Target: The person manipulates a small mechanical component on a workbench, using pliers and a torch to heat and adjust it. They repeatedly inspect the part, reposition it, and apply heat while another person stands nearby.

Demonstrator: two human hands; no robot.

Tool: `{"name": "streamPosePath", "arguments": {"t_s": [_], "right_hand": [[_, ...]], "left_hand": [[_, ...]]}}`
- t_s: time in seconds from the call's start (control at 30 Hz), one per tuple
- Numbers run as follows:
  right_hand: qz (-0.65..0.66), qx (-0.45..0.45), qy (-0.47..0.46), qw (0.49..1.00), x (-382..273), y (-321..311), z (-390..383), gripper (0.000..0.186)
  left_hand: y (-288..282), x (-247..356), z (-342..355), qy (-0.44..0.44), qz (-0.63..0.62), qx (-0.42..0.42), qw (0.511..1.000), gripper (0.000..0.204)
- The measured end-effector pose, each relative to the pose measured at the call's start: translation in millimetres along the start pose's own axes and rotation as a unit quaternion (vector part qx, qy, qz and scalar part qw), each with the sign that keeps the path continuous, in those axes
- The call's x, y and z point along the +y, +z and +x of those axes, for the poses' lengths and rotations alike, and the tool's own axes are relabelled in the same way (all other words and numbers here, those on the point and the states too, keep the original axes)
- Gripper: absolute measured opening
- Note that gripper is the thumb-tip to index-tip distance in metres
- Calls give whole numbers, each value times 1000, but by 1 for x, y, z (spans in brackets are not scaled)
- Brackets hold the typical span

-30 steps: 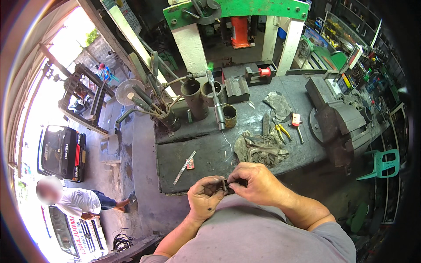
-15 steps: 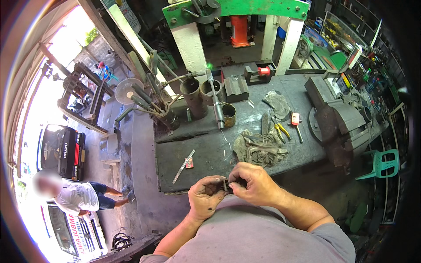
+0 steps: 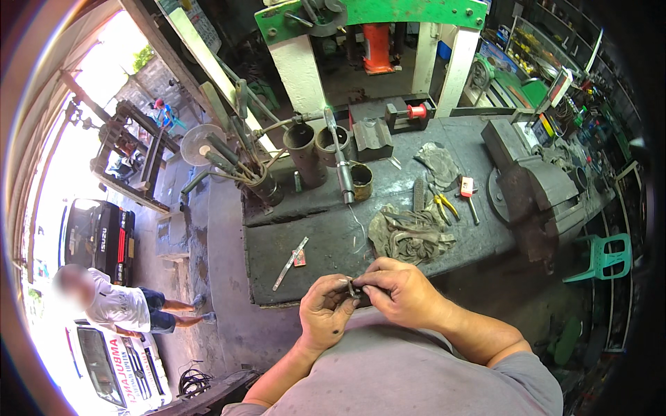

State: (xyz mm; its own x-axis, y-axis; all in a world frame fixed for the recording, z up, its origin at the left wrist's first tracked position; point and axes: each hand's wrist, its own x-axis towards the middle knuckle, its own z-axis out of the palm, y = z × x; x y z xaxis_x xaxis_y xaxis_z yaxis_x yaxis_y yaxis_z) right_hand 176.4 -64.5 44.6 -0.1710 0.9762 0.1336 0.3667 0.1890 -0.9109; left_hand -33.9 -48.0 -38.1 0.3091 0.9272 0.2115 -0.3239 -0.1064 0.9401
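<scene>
Close to my body, just off the bench's front edge, both hands meet on a small dark metal part (image 3: 353,287). My left hand (image 3: 325,309) is curled round it, thumb and fingers gripping its side. From the right, my right hand (image 3: 394,291) pinches its end between thumb and fingers. Much of the part is hidden by my fingers, so its exact kind cannot be made out. Nearest on the bench are a crumpled grey-green rag (image 3: 411,234) and a steel ruler (image 3: 291,263) lying by a small red box (image 3: 300,258).
The dark metal bench (image 3: 326,239) carries yellow-handled pliers (image 3: 442,206), a hammer (image 3: 470,200), and a large vise (image 3: 534,194) at right. Metal cans with rods (image 3: 263,188) stand at back left. Behind rises a green-and-white press frame (image 3: 298,66). A person (image 3: 125,305) stands at left.
The small metal part has turned a little in my fingers, and my left fingers have shifted around it. The person at left has moved slightly. Things on the bench stay put.
</scene>
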Motion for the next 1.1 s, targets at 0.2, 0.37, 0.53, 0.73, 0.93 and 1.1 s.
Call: {"name": "streamPosePath", "arguments": {"t_s": [0.2,0.37,0.53,0.73,0.93,1.1], "right_hand": [[66,-46,24,996,2,-5,3,26],[44,-53,-38,997,9,-5,7,26],[42,-82,-67,993,14,-13,14,25],[50,-84,-89,991,13,-11,19,22],[127,-50,47,990,-1,-3,13,24],[52,-61,63,995,-8,10,2,25]], "left_hand": [[-3,8,2,4,71,-22,997,41],[-2,18,6,-64,35,-25,997,38],[-4,32,12,-168,-42,-30,984,38],[-10,35,21,-165,-70,-47,983,39],[-13,34,21,-125,-100,-26,987,37],[-9,26,25,-40,-105,37,993,34]]}}
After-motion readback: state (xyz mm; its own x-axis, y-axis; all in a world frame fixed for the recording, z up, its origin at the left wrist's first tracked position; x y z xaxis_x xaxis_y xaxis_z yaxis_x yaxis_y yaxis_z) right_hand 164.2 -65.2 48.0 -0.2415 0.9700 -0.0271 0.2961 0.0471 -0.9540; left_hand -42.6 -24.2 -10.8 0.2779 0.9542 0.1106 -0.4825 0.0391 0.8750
